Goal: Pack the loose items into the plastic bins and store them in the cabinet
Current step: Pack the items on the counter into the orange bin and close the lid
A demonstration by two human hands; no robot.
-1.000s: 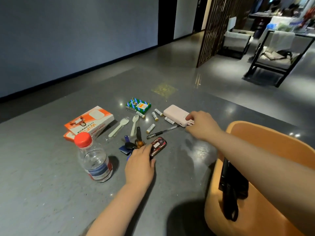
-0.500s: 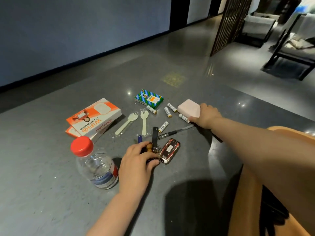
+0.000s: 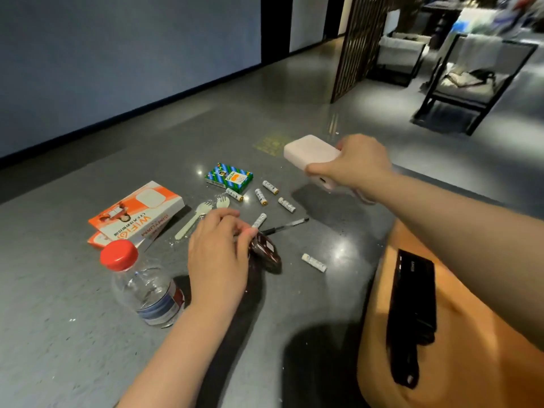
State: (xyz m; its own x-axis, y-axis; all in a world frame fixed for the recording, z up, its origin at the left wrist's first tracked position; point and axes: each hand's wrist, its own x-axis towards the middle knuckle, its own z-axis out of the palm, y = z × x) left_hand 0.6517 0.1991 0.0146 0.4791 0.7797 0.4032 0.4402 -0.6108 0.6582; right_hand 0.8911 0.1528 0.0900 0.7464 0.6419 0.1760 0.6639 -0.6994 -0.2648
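Note:
My right hand (image 3: 357,164) grips a pale pink power bank (image 3: 309,153), lifted off the grey table (image 3: 73,334). My left hand (image 3: 219,254) holds a bunch of keys with a dark red car key fob (image 3: 266,251) hanging just above the table. An orange plastic bin (image 3: 471,378) sits at the lower right with a black device (image 3: 412,307) inside it. Several white batteries (image 3: 260,197) lie loose, one battery (image 3: 314,262) apart near the bin. A black pen (image 3: 287,225) lies beside the fob.
Orange and white WiFi boxes (image 3: 135,214), two pale plastic forks (image 3: 194,219), a green card pack (image 3: 229,178) and a water bottle with a red cap (image 3: 141,287) stand on the table's left half. Chairs and a slatted screen (image 3: 359,45) stand beyond the table.
My right hand has lifted the pink power bank off the table. My left hand has picked up the keys and fob. One battery now lies near the bin.

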